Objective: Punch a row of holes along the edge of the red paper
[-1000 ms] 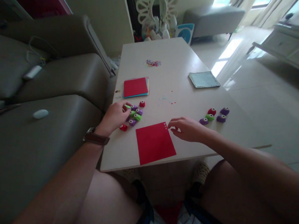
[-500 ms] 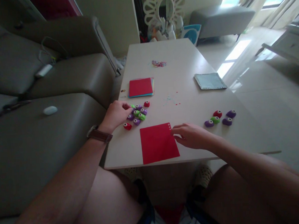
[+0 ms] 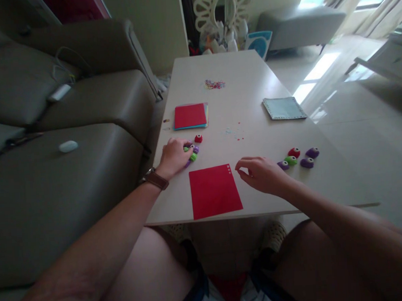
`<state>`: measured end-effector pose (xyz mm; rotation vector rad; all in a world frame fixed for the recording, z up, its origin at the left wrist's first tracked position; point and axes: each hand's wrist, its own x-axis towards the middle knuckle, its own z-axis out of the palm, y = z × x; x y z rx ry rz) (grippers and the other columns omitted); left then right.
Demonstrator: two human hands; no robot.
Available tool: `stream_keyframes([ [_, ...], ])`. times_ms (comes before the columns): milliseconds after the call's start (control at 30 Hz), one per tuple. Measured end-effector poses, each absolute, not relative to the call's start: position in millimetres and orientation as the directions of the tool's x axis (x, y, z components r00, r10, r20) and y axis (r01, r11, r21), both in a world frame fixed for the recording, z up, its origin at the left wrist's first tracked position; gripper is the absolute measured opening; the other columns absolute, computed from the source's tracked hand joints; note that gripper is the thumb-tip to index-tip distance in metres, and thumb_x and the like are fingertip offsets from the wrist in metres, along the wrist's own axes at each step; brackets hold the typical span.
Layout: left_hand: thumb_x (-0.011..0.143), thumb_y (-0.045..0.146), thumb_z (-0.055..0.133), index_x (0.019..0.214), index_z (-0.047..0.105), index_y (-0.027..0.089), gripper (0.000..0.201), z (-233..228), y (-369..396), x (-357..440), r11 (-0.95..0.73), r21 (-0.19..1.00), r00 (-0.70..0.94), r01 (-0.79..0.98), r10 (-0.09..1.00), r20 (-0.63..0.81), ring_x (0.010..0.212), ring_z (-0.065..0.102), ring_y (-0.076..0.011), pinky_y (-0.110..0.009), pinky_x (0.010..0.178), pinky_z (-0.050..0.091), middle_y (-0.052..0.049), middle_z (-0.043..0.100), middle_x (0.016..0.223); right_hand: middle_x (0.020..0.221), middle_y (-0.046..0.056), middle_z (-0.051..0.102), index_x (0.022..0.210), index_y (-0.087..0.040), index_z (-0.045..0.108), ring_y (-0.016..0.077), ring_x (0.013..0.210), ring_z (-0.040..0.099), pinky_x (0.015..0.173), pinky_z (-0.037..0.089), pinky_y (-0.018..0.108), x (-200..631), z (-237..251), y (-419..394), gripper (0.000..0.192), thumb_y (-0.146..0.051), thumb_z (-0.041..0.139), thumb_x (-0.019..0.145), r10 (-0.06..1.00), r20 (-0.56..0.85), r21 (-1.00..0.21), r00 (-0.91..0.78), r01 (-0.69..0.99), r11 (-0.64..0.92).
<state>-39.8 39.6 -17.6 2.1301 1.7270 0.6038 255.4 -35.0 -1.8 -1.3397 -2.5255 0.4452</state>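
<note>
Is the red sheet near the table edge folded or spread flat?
Spread flat: the red sheet lies as one layer on the table, all four corners visible, small holes at its far right corner.

I can read no words, labels, brands or numbers anywhere here, not on the paper sheets, the small punches, nor on my watch.

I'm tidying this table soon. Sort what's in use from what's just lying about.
In use:
left hand on the cluster of small punches
right hand beside the red sheet

Lying about:
paper stack
pale blue sheet
four punches at right
confetti
</note>
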Motion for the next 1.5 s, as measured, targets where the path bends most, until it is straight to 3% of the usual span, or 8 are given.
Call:
stream_keyframes([
  [133, 0.092, 0.024, 0.067, 0.101, 0.077, 0.019, 0.014, -21, 41, -29, -0.138, 0.376, 0.109, 0.916, 0.989, 0.096, 0.119, 0.059, -0.04, -0.061, 0.1, 0.044, -0.016, 0.075, 0.108, 0.092, 0.004, 0.076, 0.092, -0.022, 0.071, 0.0155, 0.064, 0.062, 0.064, 0.039, 0.031, 255, 0, -36, 0.016, -0.016, 0.056, 0.091, 0.842, 0.073, -0.399, -0.534, 0.759, 0.515],
  [333, 0.09, 0.023, 0.07, 0.093, 0.077, 0.022, 0.007, -23, 40, -23, -0.115, 0.409, 0.061, 0.905, 0.988, 0.143, 0.116, 0.06, -0.0386, -0.059, 0.1, 0.042, -0.014, 0.073, 0.099, 0.09, 0.004, 0.075, 0.091, -0.022, 0.071, 0.0162, 0.065, 0.063, 0.064, 0.04, 0.031, 256, 1, -36, 0.015, -0.016, 0.057, 0.091, 0.841, 0.072, -0.409, -0.536, 0.753, 0.515],
  [633, 0.093, 0.024, 0.067, 0.096, 0.071, 0.019, 0.007, -17, 39, -18, -0.122, 0.377, 0.081, 0.918, 0.989, 0.124, 0.118, 0.06, -0.0364, -0.057, 0.101, 0.041, -0.014, 0.074, 0.105, 0.087, 0.004, 0.073, 0.088, -0.021, 0.069, 0.0165, 0.068, 0.064, 0.066, 0.042, 0.031, 255, 2, -36, 0.015, -0.015, 0.056, 0.091, 0.841, 0.089, -0.436, -0.534, 0.738, 0.515],
  [733, 0.094, 0.024, 0.067, 0.1, 0.068, 0.019, 0.007, -12, 35, -12, -0.158, 0.447, 0.105, 0.881, 0.985, 0.14, 0.115, 0.063, -0.0327, -0.053, 0.103, 0.043, -0.012, 0.074, 0.108, 0.087, 0.004, 0.072, 0.091, -0.021, 0.069, 0.0185, 0.074, 0.064, 0.068, 0.043, 0.031, 256, -1, -36, 0.014, -0.015, 0.057, 0.09, 0.847, 0.126, -0.445, -0.517, 0.733, 0.514],
  [900, 0.096, 0.023, 0.065, 0.098, 0.061, 0.018, 0.007, -9, 16, 8, -0.29, 0.705, 0.274, 0.648, 0.952, 0.14, 0.104, 0.068, -0.0233, -0.039, 0.096, 0.051, -0.008, 0.073, 0.108, 0.097, 0.006, 0.07, 0.101, -0.022, 0.068, 0.0204, 0.081, 0.064, 0.072, 0.045, 0.033, 255, -4, -36, 0.013, -0.017, 0.061, 0.091, 0.862, 0.179, -0.496, -0.474, 0.713, 0.495],
  [1067, 0.097, 0.025, 0.065, 0.095, 0.059, 0.018, 0.01, -12, -6, 23, -0.19, 0.889, 0.408, 0.417, 0.913, 0.004, 0.09, 0.071, -0.0209, -0.034, 0.08, 0.056, -0.007, 0.073, 0.096, 0.112, 0.009, 0.07, 0.113, -0.021, 0.065, 0.0203, 0.083, 0.066, 0.074, 0.049, 0.033, 249, -5, -38, 0.02, -0.024, 0.064, 0.093, 0.861, 0.211, -0.553, -0.463, 0.669, 0.496],
  [1333, 0.094, 0.023, 0.072, 0.094, 0.061, 0.016, 0.013, -13, -21, 33, -0.101, 0.963, 0.481, 0.251, 0.876, -0.033, 0.086, 0.073, -0.0209, -0.032, 0.076, 0.057, -0.008, 0.074, 0.092, 0.104, 0.006, 0.073, 0.107, -0.022, 0.064, 0.0191, 0.085, 0.067, 0.077, 0.052, 0.033, 243, -19, -40, 0.015, -0.021, 0.067, 0.092, 0.84, 0.231, -0.687, -0.491, 0.53, 0.498],
  [1500, 0.092, 0.029, 0.076, 0.095, 0.061, 0.016, 0.02, -16, -21, 35, -0.072, 0.976, 0.512, 0.205, 0.858, -0.044, 0.088, 0.073, -0.0212, -0.032, 0.077, 0.056, -0.008, 0.074, 0.093, 0.098, 0.006, 0.073, 0.104, -0.021, 0.066, 0.0183, 0.083, 0.066, 0.076, 0.051, 0.032, 244, -23, -36, 0.01, -0.021, 0.067, 0.094, 0.829, 0.244, -0.681, -0.503, 0.519, 0.516],
])
